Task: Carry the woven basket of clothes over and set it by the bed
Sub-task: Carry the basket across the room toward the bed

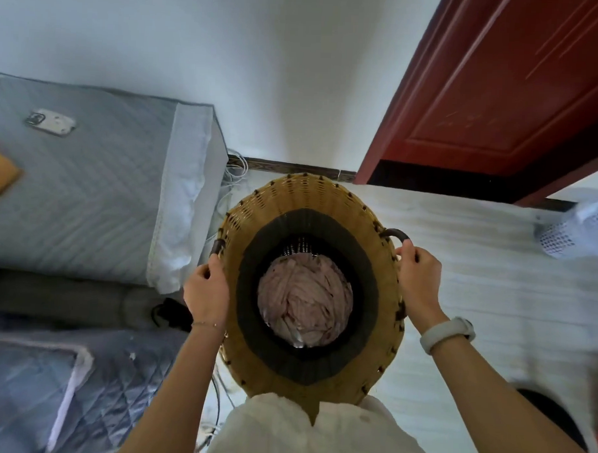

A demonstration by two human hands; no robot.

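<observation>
The one woven basket (pixel 309 284) hangs straight in front of the person's body, seen from above, with its mouth facing up and a single heap of pinkish clothes (pixel 304 299) lying deep inside it. Two dark handles stick out from its rim, one on each side, and each is taken: the left hand (pixel 207 292) is closed around the left handle (pixel 217 247), and the right hand (pixel 419 274) is closed around the right handle (pixel 396 233). The line between the two handles runs left to right across the body, so the load sits between the hands, equally near to both. The bed (pixel 88 192) with its grey quilted cover lies to the left, its side edge just beside the left hand, so the left hand is the nearer one to it. A strip of pale floor (pixel 458 282) shows on the right, and some thin cables (pixel 233 171) trail along the floor by the bed's corner. Whether the basket already touches the floor cannot be told from above; it seems close to its spot, and lowering it beside the bed looks like what remains
</observation>
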